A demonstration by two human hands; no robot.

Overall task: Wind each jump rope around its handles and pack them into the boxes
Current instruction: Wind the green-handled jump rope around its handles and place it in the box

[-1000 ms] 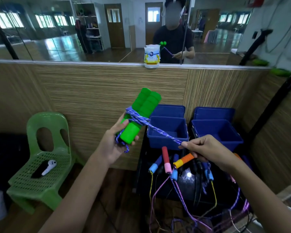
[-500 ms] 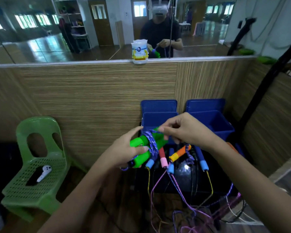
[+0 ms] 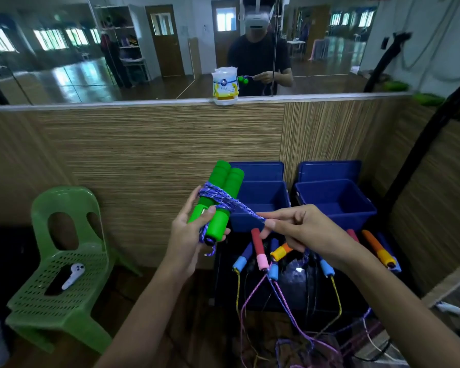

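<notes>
My left hand (image 3: 187, 235) grips two green jump-rope handles (image 3: 221, 197) held side by side and tilted upright. A blue-purple rope (image 3: 218, 199) is wound several times around their middle. My right hand (image 3: 300, 227) pinches the free strand of that rope (image 3: 250, 211) and holds it taut to the right of the handles. Two open blue boxes (image 3: 260, 205) (image 3: 335, 203) stand behind my hands against the wooden wall. Below my right hand lie several other ropes with red-pink (image 3: 258, 248), blue (image 3: 243, 258) and orange-yellow (image 3: 376, 247) handles on a black table (image 3: 298, 290).
A green plastic chair (image 3: 64, 261) stands at the left with a white controller (image 3: 73, 274) on its seat. Loose rope cords (image 3: 303, 338) trail over the table's front edge to the floor. A white container (image 3: 225, 85) sits on the ledge under the mirror. A black pole (image 3: 422, 150) leans at the right.
The handles rose from in front of the table and tilted upright. My right hand moved from on top of the bundle out to the right, pulling the rope strand taut.
</notes>
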